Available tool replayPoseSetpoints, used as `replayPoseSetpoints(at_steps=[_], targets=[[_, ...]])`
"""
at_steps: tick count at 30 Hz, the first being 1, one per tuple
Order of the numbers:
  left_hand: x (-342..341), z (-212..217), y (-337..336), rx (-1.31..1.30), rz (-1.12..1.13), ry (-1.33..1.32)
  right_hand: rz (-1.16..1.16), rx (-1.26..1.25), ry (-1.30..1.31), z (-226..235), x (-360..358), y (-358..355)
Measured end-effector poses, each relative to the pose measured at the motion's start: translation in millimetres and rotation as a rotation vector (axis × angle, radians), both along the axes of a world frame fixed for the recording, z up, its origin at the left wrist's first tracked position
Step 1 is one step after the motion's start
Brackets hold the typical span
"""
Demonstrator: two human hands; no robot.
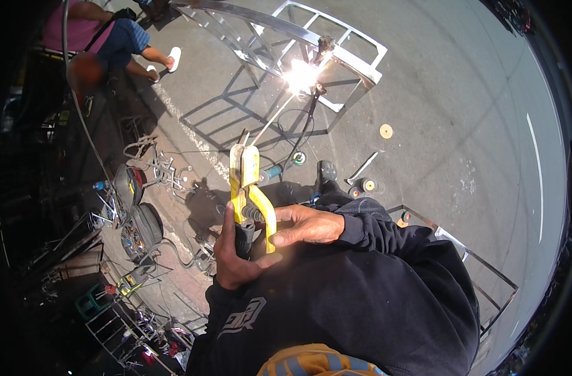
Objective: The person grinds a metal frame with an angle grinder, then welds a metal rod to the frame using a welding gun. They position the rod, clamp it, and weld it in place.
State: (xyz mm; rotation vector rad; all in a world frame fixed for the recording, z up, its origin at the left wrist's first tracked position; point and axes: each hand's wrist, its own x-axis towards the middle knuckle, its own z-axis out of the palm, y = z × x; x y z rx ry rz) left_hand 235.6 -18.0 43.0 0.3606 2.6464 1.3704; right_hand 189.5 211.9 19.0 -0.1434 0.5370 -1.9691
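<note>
Sunlit grey pavement (pixel 423 188) fills most of my feed, with a cluttered brownish strip (pixel 184 279) along its left edge. From my end I see the left hand (pixel 234 255) closed round the black handle of a yellow electrode holder (pixel 251 166), forefinger laid up its side. The right hand (pixel 314 227) grips the same tool's yellow lever (pixel 268 213), thumb across the front. That holder is held above the pavement, just ahead of the dark sweatshirt (pixel 336 288). From its tip a thin rod (pixel 274 119) reaches a white-hot glare (pixel 301 76) at a silver metal frame (pixel 264 20); the brightness hides the exact contact from me. Right of a dark boot (pixel 327 172) lie a pale long tool (pixel 363 167) and several small discs (pixel 369 185), with a tan disc (pixel 386 131) farther out. Dark tool bags (pixel 146 229) sit by the pavement's left edge; beyond them, toward its upper left corner, I see a seated person (pixel 126 39) wearing white shoes (pixel 174 59).
</note>
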Motion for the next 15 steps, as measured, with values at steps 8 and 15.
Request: replayPoseSetpoints(at_steps=[8,15], targets=[[0.5,-2.5,-2.7,-0.012,0.000,0.002,-0.019,0.019,0.042,-0.8,0.1,-3.0],[-0.2,-6.9,-4.8,0.002,-0.013,0.044,-0.014,-0.003,-0.018,-2.3,1.1,-3.0]])
